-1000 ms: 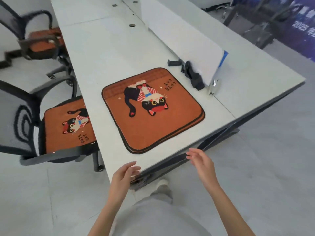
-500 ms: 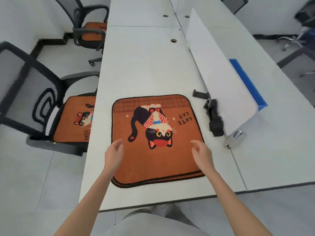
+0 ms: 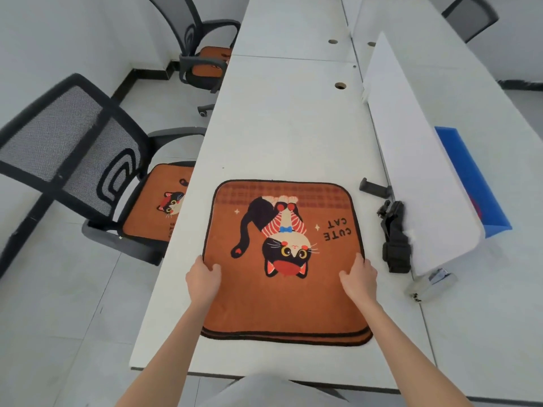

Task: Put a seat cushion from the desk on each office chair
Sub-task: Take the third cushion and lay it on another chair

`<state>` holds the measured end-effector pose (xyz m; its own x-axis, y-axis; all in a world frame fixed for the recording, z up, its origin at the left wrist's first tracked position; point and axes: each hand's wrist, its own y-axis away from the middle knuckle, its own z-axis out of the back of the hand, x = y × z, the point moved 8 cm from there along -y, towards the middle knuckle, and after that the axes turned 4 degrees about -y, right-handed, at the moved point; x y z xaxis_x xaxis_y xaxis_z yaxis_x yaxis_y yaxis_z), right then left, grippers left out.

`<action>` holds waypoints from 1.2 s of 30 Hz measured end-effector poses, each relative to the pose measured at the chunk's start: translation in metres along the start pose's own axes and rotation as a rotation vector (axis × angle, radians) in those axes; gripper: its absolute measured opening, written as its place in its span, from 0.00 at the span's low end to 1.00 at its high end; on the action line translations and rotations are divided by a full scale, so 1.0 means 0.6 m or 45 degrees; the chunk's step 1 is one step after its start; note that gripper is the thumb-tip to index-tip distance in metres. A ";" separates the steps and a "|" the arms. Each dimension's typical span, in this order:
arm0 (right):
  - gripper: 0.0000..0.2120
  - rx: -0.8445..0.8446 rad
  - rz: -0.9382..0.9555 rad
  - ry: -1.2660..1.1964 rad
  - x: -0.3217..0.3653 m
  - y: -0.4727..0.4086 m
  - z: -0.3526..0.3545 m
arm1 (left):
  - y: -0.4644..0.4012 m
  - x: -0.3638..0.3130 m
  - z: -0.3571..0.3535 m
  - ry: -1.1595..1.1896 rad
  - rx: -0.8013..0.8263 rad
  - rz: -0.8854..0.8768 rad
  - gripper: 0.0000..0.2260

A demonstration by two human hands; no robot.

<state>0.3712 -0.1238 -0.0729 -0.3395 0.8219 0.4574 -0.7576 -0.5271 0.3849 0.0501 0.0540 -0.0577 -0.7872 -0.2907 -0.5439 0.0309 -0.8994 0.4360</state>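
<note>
Both hands rest on the top cushion (image 3: 282, 259) of a small stack on the white desk (image 3: 282, 127), the left hand (image 3: 202, 279) at its left edge and the right hand (image 3: 360, 277) at its right edge. The near chair (image 3: 73, 160) and the far chair (image 3: 202, 51), both left of the desk, each carry a matching orange cushion. A black strap (image 3: 393, 233) lies just right of the stack, beside a white divider (image 3: 417, 160).

Two bare arms, no sleeves down to the wrists. No rings, no watch, no bands on the left hand (image 3: 202, 279) or the right hand (image 3: 360, 279). Short, plain nails where fingers show. Light grey clothing (image 3: 264, 392) low in the middle, smooth and plain, no pattern or writing.
</note>
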 end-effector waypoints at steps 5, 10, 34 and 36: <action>0.23 -0.166 -0.002 -0.069 0.008 0.002 0.027 | -0.030 0.004 0.006 -0.139 -0.062 0.048 0.24; 0.13 -0.019 0.040 -0.179 0.028 -0.025 0.039 | -0.030 -0.056 0.014 -0.161 -0.092 -0.202 0.14; 0.21 -0.501 0.225 -0.726 0.015 0.349 0.310 | 0.481 -0.390 -0.022 0.194 0.666 -1.719 0.12; 0.21 -0.628 0.146 -0.773 -0.037 0.390 0.337 | 0.534 -0.397 -0.052 0.206 0.785 -1.810 0.09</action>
<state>0.3141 -0.3093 0.1694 -0.1747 0.4320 0.8848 -0.9443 -0.3282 -0.0262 0.2668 -0.1750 0.1889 0.1250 0.5851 -0.8012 -0.9356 -0.1992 -0.2915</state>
